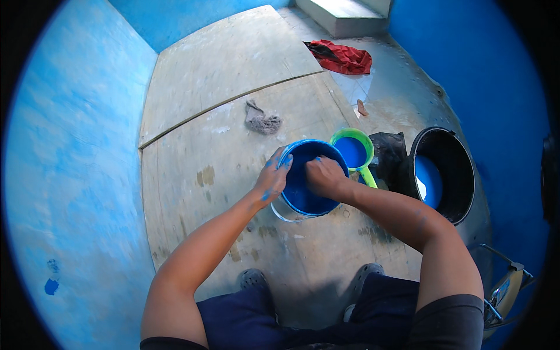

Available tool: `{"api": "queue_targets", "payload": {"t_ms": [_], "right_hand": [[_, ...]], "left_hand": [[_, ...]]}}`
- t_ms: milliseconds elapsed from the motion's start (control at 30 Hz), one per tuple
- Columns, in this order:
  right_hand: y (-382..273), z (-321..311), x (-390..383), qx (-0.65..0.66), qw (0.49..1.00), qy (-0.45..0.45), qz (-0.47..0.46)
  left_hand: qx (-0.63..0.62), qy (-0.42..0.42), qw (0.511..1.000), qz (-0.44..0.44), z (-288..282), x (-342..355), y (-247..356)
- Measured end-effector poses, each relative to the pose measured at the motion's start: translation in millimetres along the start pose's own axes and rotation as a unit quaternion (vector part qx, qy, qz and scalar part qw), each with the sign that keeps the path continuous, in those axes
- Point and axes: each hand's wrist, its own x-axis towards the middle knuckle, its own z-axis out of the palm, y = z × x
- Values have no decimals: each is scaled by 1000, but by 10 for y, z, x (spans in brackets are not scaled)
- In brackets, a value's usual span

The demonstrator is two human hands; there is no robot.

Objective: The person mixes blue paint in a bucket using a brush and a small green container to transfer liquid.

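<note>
A paint bucket (303,204) coated blue inside stands on the boards in front of me, its thin handle hanging down at the near left side. My left hand (273,178), smeared with blue paint, grips the bucket's left rim, with the thumb over the edge. Inside the bucket's mouth is my right hand (325,177), curled closed with the knuckles up. Whatever its fingers hold, if anything, is hidden below the hand. Just beyond the bucket's right side stands a light green dipper (368,175) containing blue paint.
On the right, a large black bucket (461,175) holds blue liquid, with a dark crumpled bag (388,153) beside it. A grey rag (262,119) lies on the plywood boards (198,140). Farther off are red cloth (347,60) and a step (356,23). A metal-framed chair (504,291) stands lower right.
</note>
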Motion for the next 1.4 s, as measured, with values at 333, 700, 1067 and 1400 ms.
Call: {"api": "queue_targets", "payload": {"t_ms": [333, 700, 1067, 1400], "right_hand": [[109, 113, 75, 430, 900, -36, 67], [245, 170, -200, -2, 1000, 9, -17], [333, 329, 63, 321, 935, 149, 14], [158, 227, -245, -5, 992, -66, -108]], "left_hand": [[46, -31, 998, 9, 230, 21, 158], [8, -2, 1000, -17, 278, 3, 269], [-45, -11, 999, -3, 225, -15, 167], [56, -31, 998, 0, 237, 12, 188]]}}
